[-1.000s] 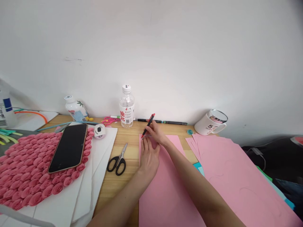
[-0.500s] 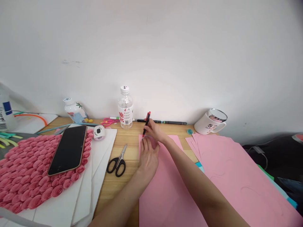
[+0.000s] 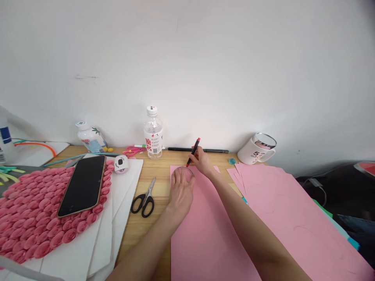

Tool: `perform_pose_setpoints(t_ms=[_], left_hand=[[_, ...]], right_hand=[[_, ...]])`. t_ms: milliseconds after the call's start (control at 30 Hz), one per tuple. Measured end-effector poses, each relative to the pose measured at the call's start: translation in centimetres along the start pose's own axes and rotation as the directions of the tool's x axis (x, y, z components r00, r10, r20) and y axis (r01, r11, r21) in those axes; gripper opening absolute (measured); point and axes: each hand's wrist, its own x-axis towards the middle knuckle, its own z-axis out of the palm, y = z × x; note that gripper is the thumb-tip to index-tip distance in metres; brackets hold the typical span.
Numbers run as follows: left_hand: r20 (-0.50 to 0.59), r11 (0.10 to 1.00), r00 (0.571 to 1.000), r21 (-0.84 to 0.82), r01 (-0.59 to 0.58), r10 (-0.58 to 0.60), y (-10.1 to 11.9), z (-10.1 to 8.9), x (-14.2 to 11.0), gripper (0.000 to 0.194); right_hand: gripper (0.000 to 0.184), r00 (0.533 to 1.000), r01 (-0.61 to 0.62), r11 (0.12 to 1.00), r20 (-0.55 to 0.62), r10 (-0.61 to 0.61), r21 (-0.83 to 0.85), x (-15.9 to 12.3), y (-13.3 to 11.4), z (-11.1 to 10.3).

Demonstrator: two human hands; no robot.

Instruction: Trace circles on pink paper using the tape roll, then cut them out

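Observation:
On a sheet of pink paper (image 3: 202,234), my left hand (image 3: 181,195) holds down a clear round disc (image 3: 188,172), its fingers bent over the disc and hiding much of it. My right hand (image 3: 203,162) grips a black pen with red ends (image 3: 194,150). The pen leans to the right, and its tip is at the far rim of the disc. Black-handled scissors (image 3: 143,201) lie on the wood left of the paper.
A plastic bottle (image 3: 154,136) and a white mug (image 3: 255,150) stand near the wall. At left, a phone (image 3: 83,185) rests on pink paper rosettes (image 3: 47,234). More pink sheets (image 3: 281,210) with faint curved lines lie at right. A black pen (image 3: 215,150) lies along the wall.
My right hand has moved the pen to the right along the disc's far rim, and the pen leans more. My left hand stays on the disc. The view has shifted slightly.

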Motion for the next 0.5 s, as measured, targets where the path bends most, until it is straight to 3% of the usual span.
perform_pose_setpoints(t_ms=[233,367,500], left_hand=[[0.066,0.997,0.997,0.069,-0.046,0.042,-0.4,-0.5,0.3,0.039],[0.115,0.993,0.992,0.104,-0.06,0.048,-0.3,-1.6,0.6,0.032],[0.186,0.996,0.982,0.08,-0.03,0.015,-0.3,-2.5,1.2,0.027]], right_hand=[[0.027,0.99,-0.06,0.998,-0.131,0.057,-0.026,-2.8,-0.5,-1.8],[0.035,0.961,-0.142,0.962,-0.201,0.191,0.231,-4.5,-0.5,-2.5],[0.045,0.934,-0.15,0.846,-0.208,0.291,0.512,-5.7,0.4,-2.5]])
